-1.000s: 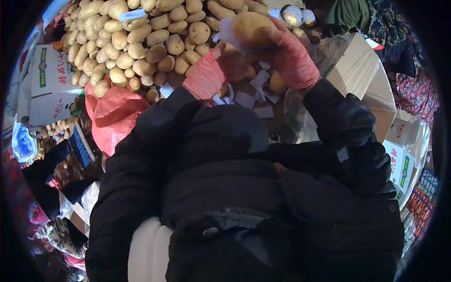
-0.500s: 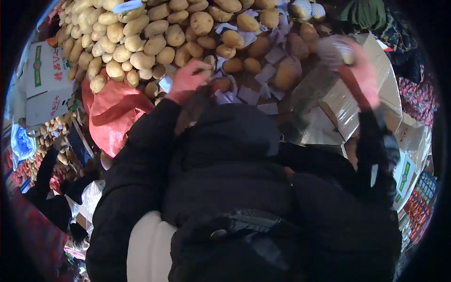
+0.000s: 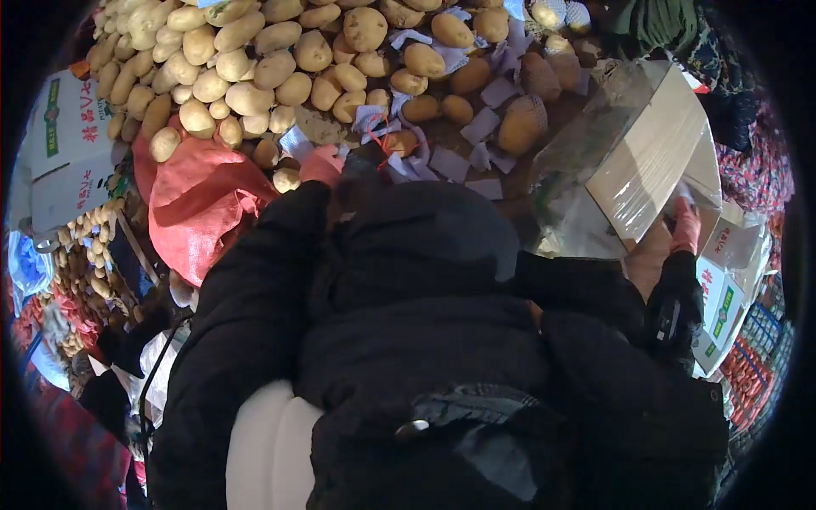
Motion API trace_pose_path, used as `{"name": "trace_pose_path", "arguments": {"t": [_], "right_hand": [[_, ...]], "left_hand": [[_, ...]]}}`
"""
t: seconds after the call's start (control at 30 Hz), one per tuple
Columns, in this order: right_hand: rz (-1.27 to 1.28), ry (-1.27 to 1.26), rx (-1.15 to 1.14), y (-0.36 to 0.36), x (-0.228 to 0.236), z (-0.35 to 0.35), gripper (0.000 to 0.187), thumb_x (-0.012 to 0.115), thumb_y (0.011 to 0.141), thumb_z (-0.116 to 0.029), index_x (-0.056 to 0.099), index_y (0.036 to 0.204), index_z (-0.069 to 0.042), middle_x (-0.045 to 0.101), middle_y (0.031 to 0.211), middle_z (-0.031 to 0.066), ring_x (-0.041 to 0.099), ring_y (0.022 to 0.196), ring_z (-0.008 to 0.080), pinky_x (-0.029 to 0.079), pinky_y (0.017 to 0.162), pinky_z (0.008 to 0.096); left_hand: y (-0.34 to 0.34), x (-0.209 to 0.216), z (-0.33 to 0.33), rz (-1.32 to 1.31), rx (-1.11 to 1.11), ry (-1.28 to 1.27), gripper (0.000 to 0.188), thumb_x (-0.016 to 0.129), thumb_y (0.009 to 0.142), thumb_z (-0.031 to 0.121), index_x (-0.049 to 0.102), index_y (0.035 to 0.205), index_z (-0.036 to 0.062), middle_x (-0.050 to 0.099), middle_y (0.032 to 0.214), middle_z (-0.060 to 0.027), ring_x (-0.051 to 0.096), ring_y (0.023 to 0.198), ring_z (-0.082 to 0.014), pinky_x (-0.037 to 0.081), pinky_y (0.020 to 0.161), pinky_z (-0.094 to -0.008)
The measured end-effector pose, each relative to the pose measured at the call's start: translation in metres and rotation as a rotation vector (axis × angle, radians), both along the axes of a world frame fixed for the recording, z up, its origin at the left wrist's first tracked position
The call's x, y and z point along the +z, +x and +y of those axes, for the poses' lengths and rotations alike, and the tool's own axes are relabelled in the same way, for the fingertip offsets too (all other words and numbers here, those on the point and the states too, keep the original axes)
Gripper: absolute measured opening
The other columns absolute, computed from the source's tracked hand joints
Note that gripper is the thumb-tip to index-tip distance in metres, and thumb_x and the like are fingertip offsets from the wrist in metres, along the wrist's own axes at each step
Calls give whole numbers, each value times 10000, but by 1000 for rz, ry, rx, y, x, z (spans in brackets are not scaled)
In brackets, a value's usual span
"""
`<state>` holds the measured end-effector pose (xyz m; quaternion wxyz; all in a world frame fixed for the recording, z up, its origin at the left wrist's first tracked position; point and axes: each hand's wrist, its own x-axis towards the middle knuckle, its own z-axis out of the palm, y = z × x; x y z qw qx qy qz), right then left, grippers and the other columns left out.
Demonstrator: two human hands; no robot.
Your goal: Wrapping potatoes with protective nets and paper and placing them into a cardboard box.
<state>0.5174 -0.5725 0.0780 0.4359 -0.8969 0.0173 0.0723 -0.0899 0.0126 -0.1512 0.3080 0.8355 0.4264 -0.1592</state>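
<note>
Lower at the right of the frame than half a second ago, my right hand (image 3: 687, 223) in its coral-pink glove has dropped beside the open flap of a brown cardboard box (image 3: 643, 161); a pale patch shows at its fingers, but I cannot tell whether that grip is clamped. Largest is the heap of tan oval potatoes (image 3: 249, 99), upper left, then that box, then a red woven sack (image 3: 200, 204). My left hand (image 3: 322, 166), coral-gloved, is near the heap's lower edge, its grip hidden. Smallest are pale lavender scraps (image 3: 483, 126), upper centre.
</note>
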Motion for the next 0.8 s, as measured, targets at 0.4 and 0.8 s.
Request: {"name": "trace_pose_path", "arguments": {"t": [0.4, 0.8], "right_hand": [[-311, 146, 1355, -303, 114, 406, 494, 739, 823, -229, 601, 1268, -66, 653, 1173, 118, 625, 1056, 274, 504, 905, 365], [-694, -64, 1638, -328, 76, 422, 287, 638, 828, -105, 635, 1113, -134, 538, 1361, 76, 581, 1168, 292, 528, 895, 385]], "left_hand": [[97, 238, -54, -883, 345, -976, 318, 598, 961, 194, 604, 1218, 7, 634, 958, 31, 575, 848, -64, 480, 733, -234], [97, 195, -60, -1009, 435, -1461, 341, 543, 1006, 184, 507, 1322, 60, 581, 1245, -52, 596, 1091, -139, 496, 908, -308]]}}
